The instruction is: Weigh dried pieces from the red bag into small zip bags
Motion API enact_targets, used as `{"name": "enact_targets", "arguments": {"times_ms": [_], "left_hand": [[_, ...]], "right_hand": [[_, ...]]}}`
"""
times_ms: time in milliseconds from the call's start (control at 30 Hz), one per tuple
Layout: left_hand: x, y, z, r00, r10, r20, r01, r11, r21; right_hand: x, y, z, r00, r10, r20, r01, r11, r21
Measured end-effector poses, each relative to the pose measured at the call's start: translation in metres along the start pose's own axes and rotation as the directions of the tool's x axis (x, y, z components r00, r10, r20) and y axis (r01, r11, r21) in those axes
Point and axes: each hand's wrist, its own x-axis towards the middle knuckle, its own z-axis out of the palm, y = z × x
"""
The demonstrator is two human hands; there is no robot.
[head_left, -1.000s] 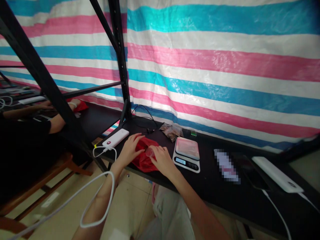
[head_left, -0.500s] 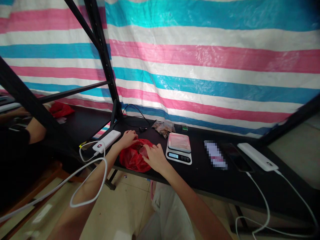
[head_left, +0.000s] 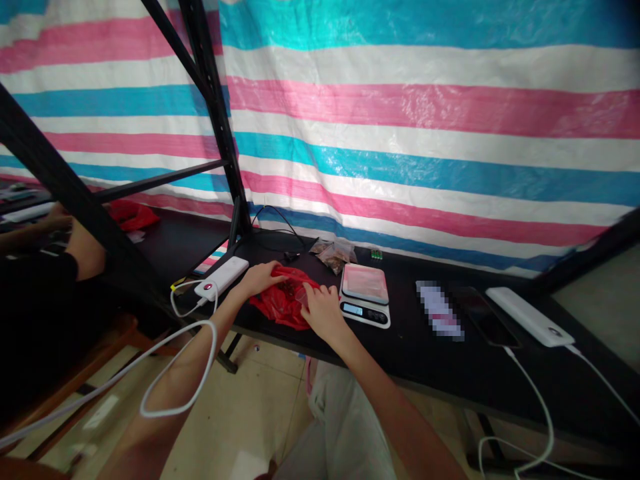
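A crumpled red plastic bag (head_left: 280,308) lies at the table's front edge, its mouth spread and small dark brown bits showing inside. My left hand (head_left: 261,277) grips the bag's far left rim with curled fingers. At the bag's right side, my right hand (head_left: 325,312) is closed, with a small translucent plastic piece (head_left: 301,297) at its fingertips; its exact kind is too blurred to tell. Just right of that hand stands a white digital scale (head_left: 366,293) with a lit display. Clear packets of brown bits (head_left: 335,255) lie behind it.
Green batteries (head_left: 376,254) lie near the striped sheet. A white power bank (head_left: 223,277) with a looping cable is on the left. Rightward are a pixelated phone (head_left: 440,311), a dark phone (head_left: 487,319) and another power bank (head_left: 529,317). Another person's arm (head_left: 84,250) shows beyond the black frame.
The red bag's mouth is spread wider, showing more of the brown bits. My left hand has shifted along its rim. The whole view has moved slightly.
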Motion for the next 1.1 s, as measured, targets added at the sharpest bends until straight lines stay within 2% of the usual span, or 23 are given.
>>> {"name": "enact_targets", "arguments": {"times_ms": [200, 400, 500, 567, 700, 867, 967, 1100], "left_hand": [[0.002, -0.001, 0.009, 0.999, 0.010, 0.049, -0.002, 0.987, -0.159], [-0.003, 0.002, 0.012, 0.995, -0.090, 0.035, 0.096, 0.962, -0.254], [-0.004, 0.005, 0.011, 0.994, -0.113, 0.007, 0.110, 0.944, -0.310], [-0.004, 0.008, 0.011, 0.993, -0.114, -0.022, 0.096, 0.913, -0.397], [-0.001, 0.013, 0.011, 0.991, -0.107, -0.086, 0.033, 0.791, -0.610], [-0.001, 0.018, 0.010, 0.987, -0.132, -0.095, 0.033, 0.738, -0.674], [-0.005, 0.024, 0.010, 0.983, -0.173, -0.055, 0.067, 0.627, -0.776], [-0.009, 0.034, 0.008, 0.986, -0.163, 0.020, 0.078, 0.358, -0.930]], "right_hand": [[0.004, -0.003, -0.002, 0.999, 0.032, 0.030, -0.029, 0.996, -0.089], [0.012, -0.007, -0.006, 0.991, -0.003, 0.135, 0.024, 0.988, -0.154], [0.015, -0.008, -0.004, 0.991, -0.002, 0.132, 0.020, 0.990, -0.137], [0.016, -0.008, 0.000, 0.993, 0.009, 0.114, 0.006, 0.991, -0.132], [0.014, -0.004, 0.007, 0.994, 0.042, 0.097, -0.032, 0.995, -0.098], [0.013, 0.003, 0.012, 0.993, 0.097, 0.059, -0.096, 0.995, -0.028], [0.015, 0.003, 0.013, 0.995, 0.083, 0.055, -0.083, 0.997, -0.005], [0.017, 0.003, 0.013, 0.996, 0.067, 0.056, -0.069, 0.997, 0.036]]}}
